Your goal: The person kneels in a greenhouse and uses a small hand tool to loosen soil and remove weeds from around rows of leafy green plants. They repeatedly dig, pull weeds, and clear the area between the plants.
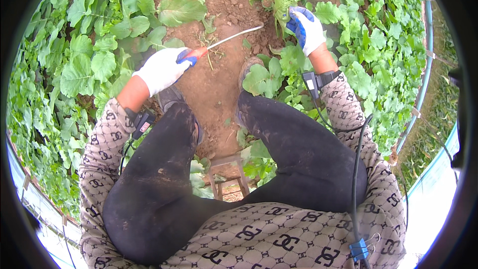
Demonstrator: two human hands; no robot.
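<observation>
My left hand (166, 68), in a white glove with blue palm coating, is closed around the red handle of a thin metal hand tool (234, 38). The tool's bent tip points to the right, over bare soil. At the upper right, my right hand (305, 28), in a matching glove, has its fingers closed on a crumpled pale green leaf (282, 5) beside the leafy plants. Its fingertips are partly hidden by the leaf. A large cut or loose-looking leaf (182, 11) lies over the soil at the upper middle.
Leafy green plants (82, 59) crowd the left side, and more plants (368, 41) fill the right. Between them runs a brown soil path (213, 97). My bent legs straddle a small stool frame (225, 162). A dark cable (356, 179) hangs from my right sleeve across my top.
</observation>
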